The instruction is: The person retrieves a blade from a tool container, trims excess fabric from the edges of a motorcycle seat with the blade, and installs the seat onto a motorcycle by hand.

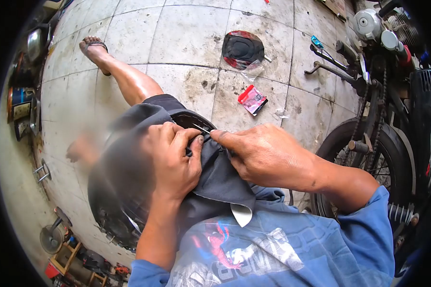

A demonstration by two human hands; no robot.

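Observation:
Across my lap lies dark grey cover material [220, 172], its loose edge folded over a black curved, rimmed piece [189, 118]. My left hand [175, 158] is closed on the material near that rim, fingers bent and thumb pressed down. From the right, my right hand [268, 155] is closed around a thin metal tool [202, 128]; only its slim shaft shows, pointing at the rim by my left fingertips. Its handle is hidden inside my fist. A blurred patch covers part of the material left of my left hand.
A motorcycle with its rear wheel [368, 162] stands at right, its pedal lever [330, 69] reaching over the tiles. On the floor lie a black and red round pad [243, 49] and a red packet [253, 100]. Parts and tools line the left wall, including a wooden stand [64, 260].

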